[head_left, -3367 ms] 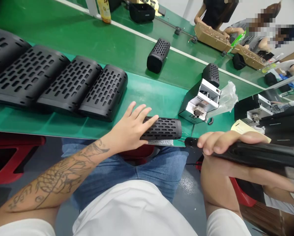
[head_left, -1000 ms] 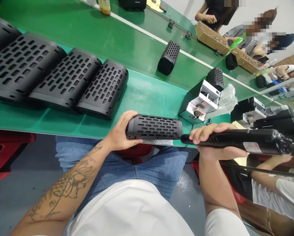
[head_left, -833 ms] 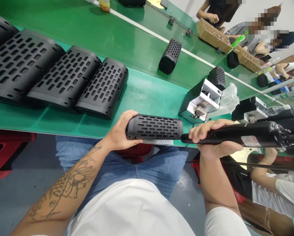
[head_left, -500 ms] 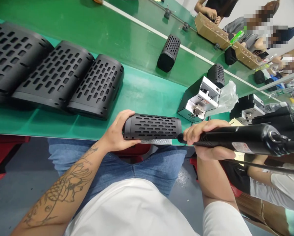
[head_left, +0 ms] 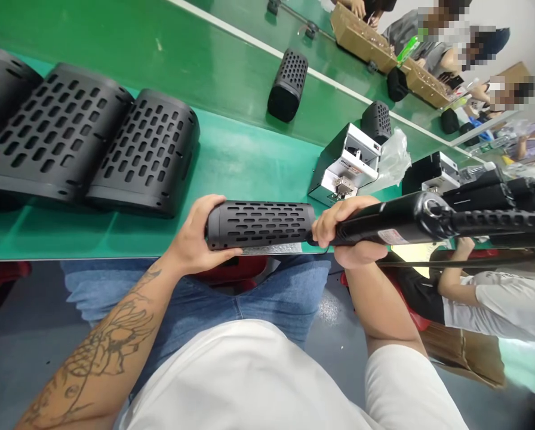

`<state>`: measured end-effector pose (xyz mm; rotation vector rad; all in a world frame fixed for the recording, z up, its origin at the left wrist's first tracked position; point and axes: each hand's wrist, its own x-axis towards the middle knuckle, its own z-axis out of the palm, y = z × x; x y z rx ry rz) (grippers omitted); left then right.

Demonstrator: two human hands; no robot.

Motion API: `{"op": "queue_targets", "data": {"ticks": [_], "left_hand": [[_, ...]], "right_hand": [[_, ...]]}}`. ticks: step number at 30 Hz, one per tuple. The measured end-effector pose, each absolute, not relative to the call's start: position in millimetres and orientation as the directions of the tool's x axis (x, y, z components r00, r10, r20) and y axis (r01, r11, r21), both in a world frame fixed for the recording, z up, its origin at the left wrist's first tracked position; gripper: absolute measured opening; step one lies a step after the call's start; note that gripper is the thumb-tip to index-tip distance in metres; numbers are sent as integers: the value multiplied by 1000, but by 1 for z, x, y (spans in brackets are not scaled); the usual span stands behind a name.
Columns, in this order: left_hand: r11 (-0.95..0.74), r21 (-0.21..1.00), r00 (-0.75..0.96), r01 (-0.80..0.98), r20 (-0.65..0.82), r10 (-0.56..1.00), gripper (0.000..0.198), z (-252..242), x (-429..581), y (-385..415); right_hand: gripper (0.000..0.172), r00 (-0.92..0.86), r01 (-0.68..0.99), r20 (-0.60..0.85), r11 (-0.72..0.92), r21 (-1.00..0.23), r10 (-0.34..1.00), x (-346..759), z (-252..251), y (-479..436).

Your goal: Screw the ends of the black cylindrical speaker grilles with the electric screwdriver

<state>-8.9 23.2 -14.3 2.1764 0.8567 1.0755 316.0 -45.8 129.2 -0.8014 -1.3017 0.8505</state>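
My left hand [head_left: 198, 239] grips the left end of a black slotted speaker housing [head_left: 263, 224], thumb along its near side and fingers over the far side. The housing lies lengthwise at the near edge of the green bench. In my right hand [head_left: 348, 230] is a black electric screwdriver [head_left: 384, 224], held level and pointing left. Its tip meets or nearly meets the housing's right end; my fingers partly hide the contact. Beyond my right hand stands a screw feeder [head_left: 346, 167], a metal-fronted box.
Several more speaker housings [head_left: 142, 152] stand in a row at the left. Another housing [head_left: 288, 83] sits on the green conveyor belt [head_left: 214, 60]. A clear plastic bag [head_left: 393, 158] lies beside the feeder. Co-workers sit across the belt and at the right, near cardboard trays [head_left: 361, 36].
The screwdriver has tilted slightly, its rear end rising, and its tip stays at the housing's right end. My left hand keeps its grip. The whole view has shifted a little.
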Motion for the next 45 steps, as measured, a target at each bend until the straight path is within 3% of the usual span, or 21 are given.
{"op": "queue_targets", "data": {"ticks": [4, 12, 17, 20, 23, 26, 29, 34, 38, 42, 45], "left_hand": [[-618, 723, 464, 308, 453, 761, 118, -15, -7, 23], [-607, 733, 475, 308, 434, 765, 120, -14, -7, 22], [-695, 670, 461, 261, 546, 699, 111, -18, -8, 19], [-715, 645, 440, 271, 577, 688, 112, -21, -6, 15], [-717, 631, 432, 297, 581, 690, 118, -23, -5, 13], [-694, 646, 431, 317, 554, 712, 123, -25, -5, 12], [-676, 664, 439, 320, 528, 727, 126, -25, -5, 13], [-679, 674, 459, 290, 525, 717, 129, -22, -4, 14], [-677, 689, 467, 259, 525, 712, 123, -19, -4, 14], [-667, 706, 473, 240, 515, 715, 117, -17, -3, 15], [-648, 724, 468, 236, 500, 729, 111, -15, -2, 14]], "right_hand": [[63, -4, -208, 579, 566, -798, 815, 312, 138, -43], [64, 20, -173, 535, 530, -830, 844, 310, 137, -47], [63, 39, -162, 579, 577, -801, 815, 315, 140, -54], [61, 268, -25, 629, 658, -753, 730, 348, 153, -34], [60, 526, 230, 679, 683, -693, 513, 391, 161, 8], [59, 581, 368, 682, 604, -707, 445, 419, 150, 45], [62, 555, 390, 663, 547, -741, 502, 427, 131, 55], [68, 575, 354, 642, 553, -754, 507, 413, 132, 34], [70, 598, 228, 597, 601, -766, 534, 379, 158, 2], [71, 368, 15, 619, 661, -750, 694, 326, 168, -38], [65, 183, -73, 658, 678, -732, 730, 288, 161, -55]]}}
